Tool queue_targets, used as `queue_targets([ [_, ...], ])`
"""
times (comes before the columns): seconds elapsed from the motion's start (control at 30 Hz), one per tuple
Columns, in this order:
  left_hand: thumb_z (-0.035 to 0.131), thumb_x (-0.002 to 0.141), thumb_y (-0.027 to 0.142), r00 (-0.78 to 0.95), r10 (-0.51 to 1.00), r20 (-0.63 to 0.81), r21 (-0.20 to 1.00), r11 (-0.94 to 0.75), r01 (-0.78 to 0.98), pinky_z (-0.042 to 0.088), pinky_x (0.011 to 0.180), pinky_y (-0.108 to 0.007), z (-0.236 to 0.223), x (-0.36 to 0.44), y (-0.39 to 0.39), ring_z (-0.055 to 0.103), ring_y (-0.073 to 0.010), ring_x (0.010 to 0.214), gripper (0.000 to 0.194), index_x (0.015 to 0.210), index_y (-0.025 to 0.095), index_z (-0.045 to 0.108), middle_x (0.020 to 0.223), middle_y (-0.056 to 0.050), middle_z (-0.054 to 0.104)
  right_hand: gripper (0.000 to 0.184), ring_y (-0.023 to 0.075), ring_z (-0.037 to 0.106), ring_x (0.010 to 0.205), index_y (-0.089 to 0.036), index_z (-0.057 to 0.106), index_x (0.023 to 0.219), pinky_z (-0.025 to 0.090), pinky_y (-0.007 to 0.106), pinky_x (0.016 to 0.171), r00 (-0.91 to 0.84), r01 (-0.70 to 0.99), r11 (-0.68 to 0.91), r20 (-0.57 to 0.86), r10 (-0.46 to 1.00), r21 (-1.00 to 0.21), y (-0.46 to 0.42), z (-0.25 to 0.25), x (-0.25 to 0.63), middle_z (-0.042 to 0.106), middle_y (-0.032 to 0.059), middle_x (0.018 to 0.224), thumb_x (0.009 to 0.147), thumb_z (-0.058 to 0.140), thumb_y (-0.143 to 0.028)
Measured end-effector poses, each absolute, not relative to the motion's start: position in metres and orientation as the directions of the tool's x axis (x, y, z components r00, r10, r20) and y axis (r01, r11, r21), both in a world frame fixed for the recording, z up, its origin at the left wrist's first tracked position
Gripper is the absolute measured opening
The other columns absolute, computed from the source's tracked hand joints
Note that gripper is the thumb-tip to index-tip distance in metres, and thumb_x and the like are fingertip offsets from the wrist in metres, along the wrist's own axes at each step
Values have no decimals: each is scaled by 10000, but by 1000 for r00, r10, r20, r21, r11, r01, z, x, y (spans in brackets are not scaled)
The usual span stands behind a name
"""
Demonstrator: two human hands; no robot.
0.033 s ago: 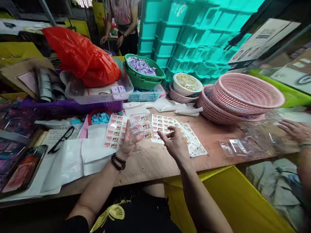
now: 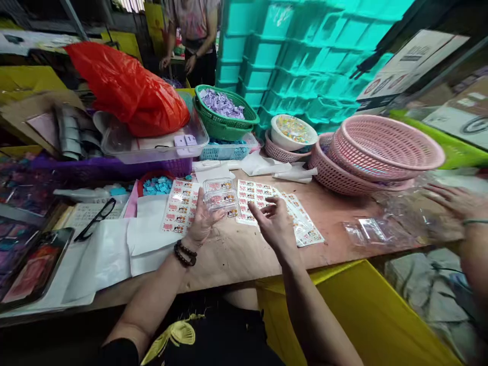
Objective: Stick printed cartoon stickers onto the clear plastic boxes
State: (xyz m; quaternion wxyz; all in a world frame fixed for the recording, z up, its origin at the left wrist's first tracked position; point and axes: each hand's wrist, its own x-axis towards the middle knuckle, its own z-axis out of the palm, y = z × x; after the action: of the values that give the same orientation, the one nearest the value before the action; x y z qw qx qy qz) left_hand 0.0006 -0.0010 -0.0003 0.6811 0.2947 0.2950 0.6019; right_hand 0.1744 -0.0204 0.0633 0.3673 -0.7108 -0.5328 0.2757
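My left hand [image 2: 203, 223] has its fingers and thumb around a stack of clear plastic boxes [image 2: 221, 197], held up over the table. Pink and orange cartoon stickers show on the boxes. To their right, my right hand [image 2: 275, 221] hovers with fingers apart and slightly bent, nothing visible in it. Beneath and beside it lie printed sticker sheets [image 2: 301, 216], overlapping one another. Another sticker sheet [image 2: 177, 213] lies left of my left hand, partly over white paper [image 2: 150, 226].
Pink baskets [image 2: 343, 173], a white bowl [image 2: 293, 133] and a green basket [image 2: 226, 122] line the back. Clear plastic boxes [image 2: 373, 231] lie at right near another person's hand [image 2: 457, 201]. Glasses [image 2: 95, 219] and a phone [image 2: 38, 264] are at left. Another person [image 2: 194, 35] stands behind.
The other person's hand at the right edge has moved slightly left. My right hand's fingers have shifted very slightly; my left hand looks unchanged.
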Motion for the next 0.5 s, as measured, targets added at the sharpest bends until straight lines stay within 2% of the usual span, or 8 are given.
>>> queue_targets([
  [0.1,879,685,286,188,982,-19,753,137,-643,371,1145,-523,-1,3,-4,487,-328,1370,1202,1586,390,91,1545,-104,450,826,260,655,977,-219,480,1330,529,426,862,65,376,-117,-100,993,-919,-21,54,169,652,135,1204,699,699,-706],
  [0.17,865,705,287,228,974,-8,755,155,-637,383,1133,-527,-2,5,-6,532,-316,1329,1178,1584,399,89,1513,-104,489,754,262,642,1081,-249,487,1334,533,397,853,-76,227,-210,-232,970,-951,-19,47,170,623,128,1290,751,661,-694],
  [0.23,856,721,285,260,966,-1,767,168,-620,393,1126,-515,-3,8,-9,552,-303,1308,1169,1585,397,77,1491,-104,512,758,281,619,1164,-266,462,1365,537,400,850,-35,88,-305,-309,950,-948,-17,41,170,574,126,1379,778,598,-726],
  [0.27,850,730,287,284,959,6,774,175,-608,399,1122,-510,-4,10,-11,553,-299,1305,1169,1586,398,63,1486,-104,516,773,286,602,1202,-274,450,1383,533,406,873,15,33,-302,-302,953,-953,-16,38,169,545,119,1424,779,586,-736],
  [0.37,850,734,314,367,928,62,806,170,-567,413,1114,-491,-6,14,-18,536,-295,1316,1191,1585,412,21,1518,-100,470,734,276,564,1265,-270,530,1344,484,401,1003,64,-42,-159,-161,985,-986,-18,33,164,576,80,1415,762,634,-705],
  [0.43,855,722,353,457,885,95,849,168,-501,446,1084,-472,-7,14,-24,556,-301,1288,1174,1584,424,60,1579,-103,377,684,282,606,1206,-252,606,1272,480,403,1017,63,-81,-118,-124,990,-990,-29,36,176,655,75,1313,739,672,-676],
  [0.5,853,714,382,547,831,104,909,143,-391,487,1033,-445,-7,10,-29,589,-307,1240,1105,1578,417,166,1623,-110,294,697,308,675,1072,-256,627,1263,518,452,947,100,-130,-161,-174,980,-978,-51,42,216,693,92,1242,714,675,-682],
])
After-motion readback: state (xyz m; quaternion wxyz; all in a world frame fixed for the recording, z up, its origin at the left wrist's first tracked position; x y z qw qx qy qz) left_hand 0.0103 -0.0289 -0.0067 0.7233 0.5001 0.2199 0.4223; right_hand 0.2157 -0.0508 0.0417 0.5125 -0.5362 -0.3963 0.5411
